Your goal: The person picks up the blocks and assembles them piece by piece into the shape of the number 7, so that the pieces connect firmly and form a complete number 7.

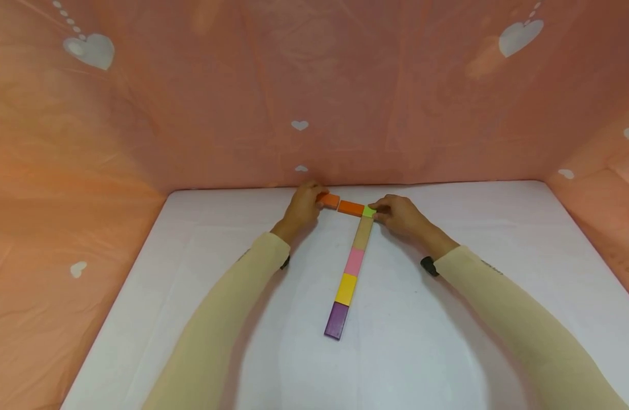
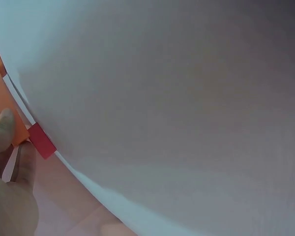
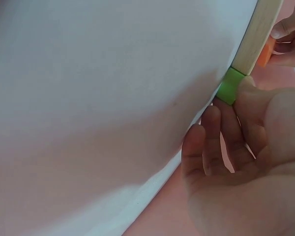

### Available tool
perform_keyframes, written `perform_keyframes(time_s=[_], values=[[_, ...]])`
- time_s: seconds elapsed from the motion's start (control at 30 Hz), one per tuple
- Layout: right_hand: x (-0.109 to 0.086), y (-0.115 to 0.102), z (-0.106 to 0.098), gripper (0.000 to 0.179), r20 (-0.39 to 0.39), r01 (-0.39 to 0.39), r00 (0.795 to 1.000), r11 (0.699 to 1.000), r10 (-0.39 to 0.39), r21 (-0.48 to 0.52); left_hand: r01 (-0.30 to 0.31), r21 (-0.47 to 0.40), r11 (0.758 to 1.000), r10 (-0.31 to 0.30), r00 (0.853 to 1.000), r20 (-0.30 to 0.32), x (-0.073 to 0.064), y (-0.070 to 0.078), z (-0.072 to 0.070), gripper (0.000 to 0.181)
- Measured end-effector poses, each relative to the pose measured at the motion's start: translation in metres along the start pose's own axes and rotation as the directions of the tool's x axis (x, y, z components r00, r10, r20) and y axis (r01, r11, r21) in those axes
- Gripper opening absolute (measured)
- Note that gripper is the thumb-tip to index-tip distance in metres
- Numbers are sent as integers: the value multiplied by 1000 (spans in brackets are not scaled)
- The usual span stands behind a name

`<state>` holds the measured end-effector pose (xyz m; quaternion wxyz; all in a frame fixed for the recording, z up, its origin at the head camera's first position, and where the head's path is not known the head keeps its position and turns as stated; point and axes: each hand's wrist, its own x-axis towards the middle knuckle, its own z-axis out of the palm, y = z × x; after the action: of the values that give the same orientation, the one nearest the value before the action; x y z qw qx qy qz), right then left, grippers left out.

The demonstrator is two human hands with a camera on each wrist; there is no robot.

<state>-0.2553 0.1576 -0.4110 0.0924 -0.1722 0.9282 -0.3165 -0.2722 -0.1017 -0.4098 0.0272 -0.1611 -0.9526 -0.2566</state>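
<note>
In the head view, my left hand pinches an orange block between thumb and fingers. A narrow gap parts it from a second, darker orange block. That one meets a small green block at the corner, which my right hand pinches. From the green block a row runs toward me: bare wood block, pink block, yellow block and purple block. The left wrist view shows a red block at the held block's far end, which my hand hides in the head view.
All blocks lie on a white-covered table. Right behind them, at the table's back edge, hangs an orange-pink cloth with white hearts. It also encloses both sides. Dark straps show at both wrists.
</note>
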Motion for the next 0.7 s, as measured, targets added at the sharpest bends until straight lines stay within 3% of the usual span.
perform_keyframes(time_s=[0.7], values=[[4,1,6,33,0,-10,1000,1000,10,13,-12,-2,1000,12,1000,-1,-4,-5,4,31]])
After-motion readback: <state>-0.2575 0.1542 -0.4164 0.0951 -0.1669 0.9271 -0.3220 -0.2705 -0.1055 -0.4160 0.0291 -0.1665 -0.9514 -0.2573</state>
